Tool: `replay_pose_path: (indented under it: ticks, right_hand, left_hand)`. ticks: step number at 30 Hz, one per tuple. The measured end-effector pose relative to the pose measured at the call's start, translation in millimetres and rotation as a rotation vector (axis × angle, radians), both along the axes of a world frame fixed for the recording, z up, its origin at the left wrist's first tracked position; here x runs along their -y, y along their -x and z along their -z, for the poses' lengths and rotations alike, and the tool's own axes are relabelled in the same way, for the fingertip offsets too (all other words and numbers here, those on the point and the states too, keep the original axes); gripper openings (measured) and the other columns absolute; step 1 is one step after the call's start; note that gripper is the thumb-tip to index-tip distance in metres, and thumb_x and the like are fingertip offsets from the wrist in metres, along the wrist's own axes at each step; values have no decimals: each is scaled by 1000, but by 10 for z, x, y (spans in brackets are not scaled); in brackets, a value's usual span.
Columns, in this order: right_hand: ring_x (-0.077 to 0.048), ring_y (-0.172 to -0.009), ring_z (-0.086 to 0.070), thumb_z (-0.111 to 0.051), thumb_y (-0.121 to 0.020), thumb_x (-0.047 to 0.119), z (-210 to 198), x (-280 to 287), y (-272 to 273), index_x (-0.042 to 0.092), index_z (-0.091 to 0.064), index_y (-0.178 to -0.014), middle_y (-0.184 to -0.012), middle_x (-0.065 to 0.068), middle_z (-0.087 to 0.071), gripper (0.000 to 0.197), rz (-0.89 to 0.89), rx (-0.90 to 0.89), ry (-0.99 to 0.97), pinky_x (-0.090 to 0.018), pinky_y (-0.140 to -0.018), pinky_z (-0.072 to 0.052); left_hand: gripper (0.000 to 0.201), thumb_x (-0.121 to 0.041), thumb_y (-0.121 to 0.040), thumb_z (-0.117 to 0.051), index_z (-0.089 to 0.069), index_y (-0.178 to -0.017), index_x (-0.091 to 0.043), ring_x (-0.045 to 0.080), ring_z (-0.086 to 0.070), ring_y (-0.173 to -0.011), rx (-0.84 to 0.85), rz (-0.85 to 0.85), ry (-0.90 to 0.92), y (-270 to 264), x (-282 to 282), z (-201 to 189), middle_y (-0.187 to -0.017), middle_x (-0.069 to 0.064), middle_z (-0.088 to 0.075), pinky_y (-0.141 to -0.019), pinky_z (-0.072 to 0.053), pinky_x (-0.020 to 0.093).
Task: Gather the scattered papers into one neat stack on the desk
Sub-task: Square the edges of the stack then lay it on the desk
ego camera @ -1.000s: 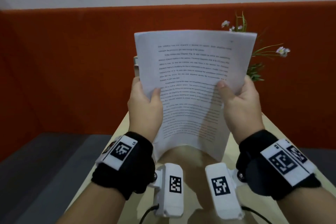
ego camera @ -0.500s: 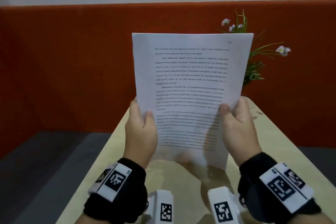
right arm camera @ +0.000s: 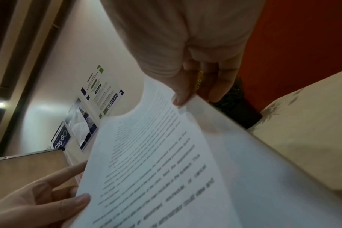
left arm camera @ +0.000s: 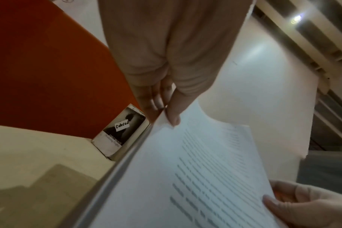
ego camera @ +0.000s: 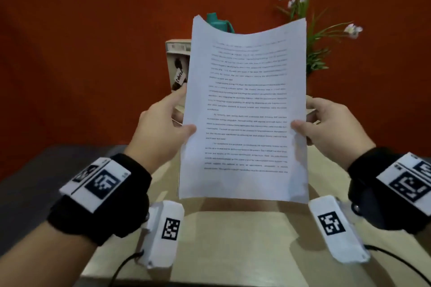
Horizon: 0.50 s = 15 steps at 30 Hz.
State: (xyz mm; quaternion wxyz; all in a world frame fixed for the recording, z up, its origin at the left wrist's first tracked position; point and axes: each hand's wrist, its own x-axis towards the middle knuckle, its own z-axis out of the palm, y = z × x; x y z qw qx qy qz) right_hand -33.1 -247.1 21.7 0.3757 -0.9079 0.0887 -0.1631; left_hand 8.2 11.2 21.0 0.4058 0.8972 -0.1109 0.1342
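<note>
The papers (ego camera: 245, 109) stand upright in the air above the table (ego camera: 233, 240), gathered between both hands. The left hand (ego camera: 161, 128) pinches their left edge and the right hand (ego camera: 331, 123) their right edge, thumbs in front. Behind the papers stands what looks like a book (ego camera: 178, 65).

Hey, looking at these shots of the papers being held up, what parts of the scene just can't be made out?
- Printed text on the papers: blurred in all views, unreadable.
- Sheet count: edges merge, too fine to count.
- Book and teal object: head view, partly hidden behind the papers.
- Fingers of the left hand and right hand behind the sheets: hidden.
- Desk under the papers: covered.
</note>
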Motion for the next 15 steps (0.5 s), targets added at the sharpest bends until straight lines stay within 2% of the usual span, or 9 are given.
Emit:
replay_pose_path:
  ticks: [2, 4, 7, 11, 13, 14, 15]
  right_hand:
    - [-31, -86, -65, -64, -89, 18, 37, 21, 112, 20, -62, -120, -95, -14, -67, 30, -2, -60, 8, -41, -77, -51]
    - [-30, -82, -68, -65, -89, 18, 97, 38, 224, 24, -60, -120, -90, -12, -69, 32, -4, -147, -9, -42, -74, -53]
    - [-23, -75, -67, -68, -87, 18, 232, 67, 336, 24, -57, -125, -94, -8, -70, 40, 11, -280, -16, -32, -63, -53]
    - [-18, -74, -64, -69, -86, 18, 407, 92, 433, 20, -58, -125, -89, -6, -69, 41, 8, -397, 11, -29, -62, -49]
    - [-13, -71, -58, -70, -85, 18, 470, 88, 461, 19, -58, -125, -84, -1, -65, 42, 10, -436, 15, -26, -58, -42]
    - [-12, -70, -56, -70, -85, 19, 492, 83, 470, 20, -58, -125, -82, 1, -63, 42, 16, -457, 21, -25, -57, -39]
    - [-12, -71, -55, -71, -84, 19, 507, 77, 471, 20, -58, -125, -82, 1, -62, 43, 21, -473, 23, -26, -57, -39]
  left_hand:
    - [79, -9, -83, -69, -35, -146, -43, 10, -57, -66, -104, 37, -32, 59, 13, 19, -80, 0, -66, -66, -51, 24]
    - [79, -7, -83, -70, -37, -146, -40, 16, -60, -65, -198, 81, -44, 138, 36, 79, -77, 2, -66, -67, -55, 30]
    - [79, -1, -81, -70, -37, -148, -28, 30, -68, -72, -353, 148, -44, 246, 53, 216, -78, 15, -69, -74, -60, 39]
    - [73, 3, -79, -72, -46, -144, -17, 19, -58, -56, -546, 189, -32, 285, 42, 417, -48, -4, -57, -68, -50, 31]
    - [69, 4, -80, -71, -49, -142, -16, 10, -57, -46, -590, 192, -63, 298, 62, 489, -39, -10, -57, -57, -47, 21]
    - [67, 4, -80, -70, -50, -141, -15, 8, -57, -44, -612, 189, -74, 308, 76, 512, -38, -11, -58, -52, -46, 18]
    - [66, 4, -81, -70, -52, -141, -14, 9, -57, -47, -630, 182, -78, 315, 88, 527, -44, -11, -63, -50, -46, 17]
